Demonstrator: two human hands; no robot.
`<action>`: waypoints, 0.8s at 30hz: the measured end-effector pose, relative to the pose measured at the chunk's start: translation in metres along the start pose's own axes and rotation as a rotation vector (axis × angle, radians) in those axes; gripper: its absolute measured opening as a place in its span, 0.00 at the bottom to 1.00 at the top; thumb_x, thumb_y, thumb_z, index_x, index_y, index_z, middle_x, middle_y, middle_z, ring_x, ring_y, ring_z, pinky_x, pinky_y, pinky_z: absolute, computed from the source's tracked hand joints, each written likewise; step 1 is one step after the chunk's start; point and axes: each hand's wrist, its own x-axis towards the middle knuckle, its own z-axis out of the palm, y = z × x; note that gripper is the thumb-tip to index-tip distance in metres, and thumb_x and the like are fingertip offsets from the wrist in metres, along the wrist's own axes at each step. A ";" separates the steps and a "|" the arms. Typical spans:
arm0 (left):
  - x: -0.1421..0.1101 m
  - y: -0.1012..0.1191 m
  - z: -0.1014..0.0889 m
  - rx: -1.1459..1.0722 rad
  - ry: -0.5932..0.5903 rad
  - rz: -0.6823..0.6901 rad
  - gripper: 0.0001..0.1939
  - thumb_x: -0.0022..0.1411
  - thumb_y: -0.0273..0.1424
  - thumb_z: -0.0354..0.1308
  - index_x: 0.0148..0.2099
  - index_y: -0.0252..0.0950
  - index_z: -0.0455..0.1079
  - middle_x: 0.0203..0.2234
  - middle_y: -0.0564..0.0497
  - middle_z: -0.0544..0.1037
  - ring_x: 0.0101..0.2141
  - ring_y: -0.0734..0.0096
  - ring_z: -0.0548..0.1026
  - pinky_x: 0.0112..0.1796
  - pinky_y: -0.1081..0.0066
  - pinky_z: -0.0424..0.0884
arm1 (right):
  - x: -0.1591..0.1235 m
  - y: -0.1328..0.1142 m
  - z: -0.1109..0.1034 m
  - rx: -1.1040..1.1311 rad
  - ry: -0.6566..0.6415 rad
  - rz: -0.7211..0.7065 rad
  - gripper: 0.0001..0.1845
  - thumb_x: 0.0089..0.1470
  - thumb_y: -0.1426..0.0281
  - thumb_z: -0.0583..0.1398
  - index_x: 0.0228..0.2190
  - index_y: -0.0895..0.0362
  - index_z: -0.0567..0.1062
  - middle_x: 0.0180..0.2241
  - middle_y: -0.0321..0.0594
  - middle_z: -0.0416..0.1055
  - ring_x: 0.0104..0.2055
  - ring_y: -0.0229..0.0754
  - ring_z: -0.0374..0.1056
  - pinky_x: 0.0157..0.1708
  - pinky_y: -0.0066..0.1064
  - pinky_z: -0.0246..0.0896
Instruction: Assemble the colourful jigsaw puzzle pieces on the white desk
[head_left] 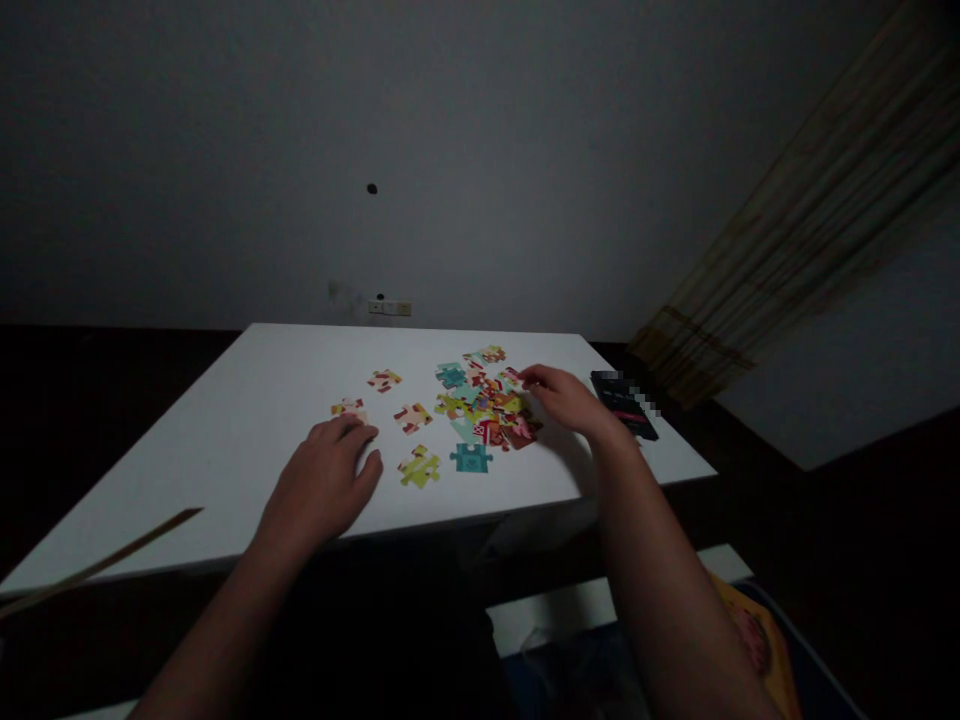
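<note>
My left hand (324, 478) rests low over the white table with its fingers spread. Its fingertips are at a pink and yellow jigsaw puzzle piece (349, 407), partly covering it. My right hand (564, 395) is at the right side of a heap of puzzle pieces (487, 400), its fingertips pinched at a small red and yellow puzzle piece (511, 376). Left of the heap lie a brown and pink piece (413, 418) and another like it (385, 380). Nearer to me are a lime-green piece (420, 467) and a teal piece (472, 458).
A dark flat packet (624, 404) lies near the right edge of the white table (225, 430). At the front left is a thin brown strip (142, 540). Below right, a yellow item (765, 640) shows beside my forearm. A wall with sockets (390, 308) stands behind.
</note>
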 end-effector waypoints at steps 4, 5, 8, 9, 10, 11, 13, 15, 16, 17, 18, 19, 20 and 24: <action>-0.001 -0.003 0.001 -0.010 0.006 0.015 0.25 0.75 0.43 0.51 0.59 0.35 0.82 0.61 0.34 0.80 0.61 0.39 0.77 0.63 0.39 0.74 | -0.035 0.027 0.037 -0.087 0.122 0.003 0.30 0.70 0.66 0.57 0.69 0.57 0.74 0.67 0.56 0.73 0.69 0.59 0.67 0.69 0.53 0.60; -0.002 -0.003 0.001 -0.014 0.009 0.017 0.25 0.75 0.44 0.51 0.59 0.35 0.82 0.60 0.34 0.81 0.62 0.40 0.77 0.63 0.39 0.74 | -0.039 0.027 0.044 -0.107 0.133 -0.017 0.31 0.71 0.65 0.57 0.72 0.56 0.71 0.69 0.56 0.71 0.71 0.59 0.64 0.71 0.54 0.58; -0.004 -0.005 0.002 -0.027 0.004 0.032 0.25 0.75 0.45 0.51 0.59 0.37 0.82 0.60 0.36 0.82 0.63 0.41 0.77 0.63 0.40 0.75 | -0.044 0.020 0.054 -0.169 0.093 -0.080 0.32 0.73 0.59 0.58 0.74 0.50 0.69 0.73 0.52 0.67 0.73 0.61 0.61 0.71 0.57 0.54; -0.004 -0.005 0.002 -0.029 0.000 0.039 0.26 0.75 0.46 0.51 0.59 0.37 0.82 0.60 0.37 0.82 0.63 0.41 0.77 0.63 0.40 0.75 | -0.044 0.018 0.055 -0.178 0.067 -0.101 0.31 0.74 0.57 0.59 0.72 0.47 0.71 0.73 0.50 0.67 0.73 0.61 0.60 0.71 0.58 0.54; -0.005 -0.006 0.002 -0.028 -0.004 0.044 0.26 0.75 0.46 0.51 0.59 0.38 0.82 0.60 0.37 0.82 0.63 0.42 0.77 0.63 0.41 0.75 | -0.044 0.016 0.055 -0.173 0.046 -0.120 0.29 0.74 0.56 0.60 0.71 0.46 0.73 0.73 0.49 0.68 0.72 0.61 0.61 0.71 0.57 0.54; -0.006 -0.007 0.002 -0.024 -0.007 0.046 0.26 0.75 0.47 0.51 0.59 0.38 0.82 0.60 0.37 0.82 0.63 0.42 0.77 0.64 0.41 0.75 | -0.045 0.015 0.055 -0.153 0.037 -0.135 0.27 0.73 0.56 0.61 0.68 0.46 0.76 0.71 0.48 0.70 0.71 0.60 0.62 0.70 0.56 0.55; -0.007 -0.008 0.003 -0.010 -0.009 0.042 0.26 0.75 0.47 0.50 0.59 0.39 0.82 0.61 0.38 0.82 0.63 0.43 0.78 0.64 0.42 0.75 | -0.046 0.016 0.053 -0.087 0.058 -0.155 0.22 0.71 0.57 0.63 0.62 0.47 0.81 0.66 0.47 0.75 0.68 0.58 0.66 0.69 0.54 0.58; -0.007 -0.010 0.005 -0.002 -0.005 0.039 0.27 0.75 0.48 0.50 0.60 0.39 0.82 0.61 0.38 0.82 0.63 0.43 0.78 0.64 0.42 0.75 | -0.047 0.018 0.051 -0.018 0.099 -0.174 0.18 0.67 0.59 0.67 0.55 0.48 0.83 0.61 0.47 0.79 0.65 0.58 0.69 0.67 0.53 0.60; -0.008 -0.011 0.006 -0.002 -0.001 0.035 0.27 0.75 0.49 0.50 0.60 0.39 0.82 0.61 0.38 0.82 0.63 0.43 0.78 0.64 0.42 0.75 | -0.048 0.020 0.050 0.010 0.122 -0.177 0.16 0.65 0.60 0.68 0.52 0.49 0.83 0.59 0.47 0.80 0.64 0.58 0.70 0.67 0.53 0.62; -0.008 -0.011 0.007 -0.005 0.003 0.031 0.27 0.75 0.49 0.50 0.60 0.39 0.82 0.61 0.38 0.83 0.63 0.43 0.78 0.64 0.41 0.75 | -0.048 0.021 0.050 0.035 0.154 -0.171 0.15 0.63 0.61 0.69 0.50 0.49 0.83 0.58 0.48 0.80 0.63 0.58 0.71 0.66 0.52 0.63; -0.008 -0.012 0.007 -0.010 0.007 0.027 0.27 0.75 0.49 0.50 0.60 0.40 0.82 0.60 0.39 0.83 0.63 0.42 0.78 0.64 0.40 0.76 | -0.048 0.023 0.049 0.059 0.203 -0.154 0.15 0.62 0.61 0.69 0.49 0.49 0.82 0.57 0.49 0.79 0.61 0.58 0.72 0.65 0.52 0.65; -0.008 -0.012 0.008 -0.016 0.010 0.022 0.27 0.75 0.50 0.50 0.59 0.41 0.82 0.60 0.40 0.83 0.62 0.42 0.79 0.64 0.40 0.76 | -0.048 0.024 0.049 0.078 0.270 -0.123 0.14 0.62 0.60 0.69 0.49 0.50 0.82 0.56 0.50 0.79 0.60 0.58 0.72 0.63 0.51 0.66; -0.008 -0.012 0.008 -0.022 0.013 0.016 0.27 0.74 0.50 0.50 0.59 0.41 0.82 0.60 0.40 0.84 0.62 0.42 0.79 0.63 0.39 0.76 | -0.048 0.026 0.049 0.089 0.346 -0.080 0.14 0.62 0.60 0.68 0.48 0.50 0.81 0.55 0.51 0.78 0.59 0.57 0.72 0.63 0.51 0.67; -0.007 -0.009 0.006 -0.042 0.006 0.006 0.25 0.73 0.50 0.51 0.58 0.43 0.82 0.58 0.41 0.85 0.61 0.41 0.80 0.62 0.39 0.77 | -0.043 0.037 0.053 0.022 0.510 0.114 0.15 0.60 0.59 0.67 0.46 0.52 0.80 0.52 0.53 0.77 0.56 0.59 0.73 0.61 0.52 0.68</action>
